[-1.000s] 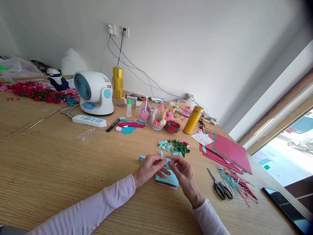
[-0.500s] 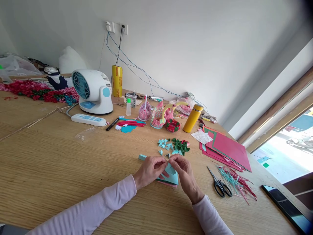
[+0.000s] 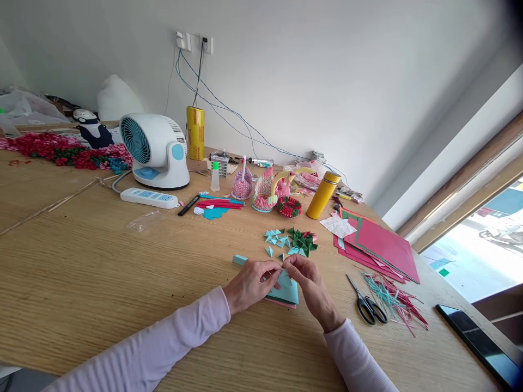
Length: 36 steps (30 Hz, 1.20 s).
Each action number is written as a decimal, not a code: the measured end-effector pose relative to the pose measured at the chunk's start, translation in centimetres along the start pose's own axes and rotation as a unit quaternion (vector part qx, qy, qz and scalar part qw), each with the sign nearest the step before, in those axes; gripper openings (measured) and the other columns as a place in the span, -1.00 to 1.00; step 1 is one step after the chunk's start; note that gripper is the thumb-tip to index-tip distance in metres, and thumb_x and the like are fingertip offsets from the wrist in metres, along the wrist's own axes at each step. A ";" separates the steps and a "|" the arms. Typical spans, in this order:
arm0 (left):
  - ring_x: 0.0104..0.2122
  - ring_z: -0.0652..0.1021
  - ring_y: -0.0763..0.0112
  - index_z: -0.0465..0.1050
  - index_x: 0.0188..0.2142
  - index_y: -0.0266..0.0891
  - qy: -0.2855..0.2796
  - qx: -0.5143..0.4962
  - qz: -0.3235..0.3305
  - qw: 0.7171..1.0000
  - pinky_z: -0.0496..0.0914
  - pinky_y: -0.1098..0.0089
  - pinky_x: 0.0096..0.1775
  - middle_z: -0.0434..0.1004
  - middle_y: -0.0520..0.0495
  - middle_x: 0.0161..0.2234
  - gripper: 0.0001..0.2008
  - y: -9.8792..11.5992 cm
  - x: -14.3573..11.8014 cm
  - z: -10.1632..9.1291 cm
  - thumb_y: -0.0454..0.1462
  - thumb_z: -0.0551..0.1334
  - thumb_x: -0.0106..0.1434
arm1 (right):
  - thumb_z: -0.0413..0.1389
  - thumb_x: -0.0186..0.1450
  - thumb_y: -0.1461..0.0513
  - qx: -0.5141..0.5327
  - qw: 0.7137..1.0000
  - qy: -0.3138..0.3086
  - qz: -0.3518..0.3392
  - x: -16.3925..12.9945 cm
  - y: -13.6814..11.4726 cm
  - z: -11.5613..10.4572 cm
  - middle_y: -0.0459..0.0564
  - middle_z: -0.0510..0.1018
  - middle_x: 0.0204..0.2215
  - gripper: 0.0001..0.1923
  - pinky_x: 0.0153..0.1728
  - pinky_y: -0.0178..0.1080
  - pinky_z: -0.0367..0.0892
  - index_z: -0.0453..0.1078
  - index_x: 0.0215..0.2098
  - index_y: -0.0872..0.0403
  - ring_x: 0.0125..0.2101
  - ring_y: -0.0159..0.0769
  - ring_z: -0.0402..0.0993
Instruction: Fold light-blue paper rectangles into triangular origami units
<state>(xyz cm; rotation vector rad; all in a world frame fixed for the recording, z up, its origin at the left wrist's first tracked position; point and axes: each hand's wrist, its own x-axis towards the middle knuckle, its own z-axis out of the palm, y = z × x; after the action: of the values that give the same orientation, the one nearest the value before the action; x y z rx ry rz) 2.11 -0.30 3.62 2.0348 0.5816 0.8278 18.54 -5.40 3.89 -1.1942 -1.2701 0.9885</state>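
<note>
- A small light-blue paper piece [image 3: 287, 276] is at the lower centre of the frame, pinched between two bare hands and partly hidden by the fingers.
- The left hand [image 3: 252, 284] is nearly closed, thumb and forefinger gripping the piece.
- The right hand [image 3: 308, 283] grips it from the other side, thumb against forefinger; the fingertips of both hands almost meet.
- Compared with one second ago, the fingertips have drawn closer together, and less of the piece shows. The scissors and other desk items lie as they did.
- Directly below the hands, a light-blue paper stack [image 3: 288, 295] lies on the desk [image 3: 192, 272], with a pink edge showing beneath it.
- Just above the fingertips, loose blue paper triangles [image 3: 281, 243] lie beside a heap of green paper triangles [image 3: 302, 239].
- Right of the hands are black-handled scissors [image 3: 370, 311], touching or close to a tangle of blue and red paper strips [image 3: 390, 296].
- Farther up stand a yellow bottle [image 3: 322, 195] at centre right and a white fan [image 3: 157, 141] at upper left.
</note>
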 end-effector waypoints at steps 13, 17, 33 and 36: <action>-0.45 0.64 0.30 0.46 -0.31 -0.29 0.001 -0.098 -0.058 0.994 0.47 0.51 -0.54 0.55 -0.05 -0.48 -0.73 0.1 0.1 0.2 -0.15 0.09 0.30 | 0.18 0.24 0.07 -0.086 0.994 -0.010 -0.063 0.6 1.4 -1.0 -0.09 0.44 -0.52 -0.75 -0.46 -0.33 0.24 0.42 -0.41 0.11 -0.50 -0.38 0.32; -0.43 0.64 0.28 0.44 -0.31 -0.30 -0.007 -0.140 -0.068 0.988 0.48 0.49 -0.54 0.53 -0.06 -0.45 -0.73 0.3 0.2 0.2 -0.14 0.10 0.29 | 0.16 0.24 0.09 -0.136 0.986 0.022 -0.089 0.6 1.6 -0.9 -0.09 0.44 -0.55 -0.75 -0.51 -0.34 0.23 0.42 -0.44 0.11 -0.53 -0.39 0.31; -0.42 0.64 0.26 0.44 -0.31 -0.32 0.033 -0.174 -0.072 0.982 0.50 0.43 -0.45 0.53 -0.09 -0.43 -0.73 -0.5 0.3 0.5 -0.12 0.16 0.26 | 0.11 0.27 0.21 -0.245 0.952 0.085 -0.165 -0.1 0.5 0.4 -0.07 0.52 -0.50 -0.86 -0.36 -0.28 0.32 0.43 -0.41 0.09 -0.46 -0.32 0.43; -0.42 0.64 0.25 0.43 -0.31 -0.34 0.034 -0.194 -0.081 0.977 0.50 0.41 -0.45 0.54 -0.12 -0.41 -0.71 -0.7 0.4 0.6 -0.10 0.19 0.24 | 0.10 0.28 0.21 -0.251 0.948 0.089 -0.173 -0.1 0.5 0.4 -0.07 0.53 -0.49 -0.86 -0.35 -0.27 0.32 0.43 -0.40 0.08 -0.45 -0.30 0.44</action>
<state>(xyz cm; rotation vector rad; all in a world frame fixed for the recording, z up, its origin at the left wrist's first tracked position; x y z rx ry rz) 2.77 0.00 2.90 1.5892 0.5652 0.8419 18.20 -5.34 3.33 -1.3422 -1.5689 0.2955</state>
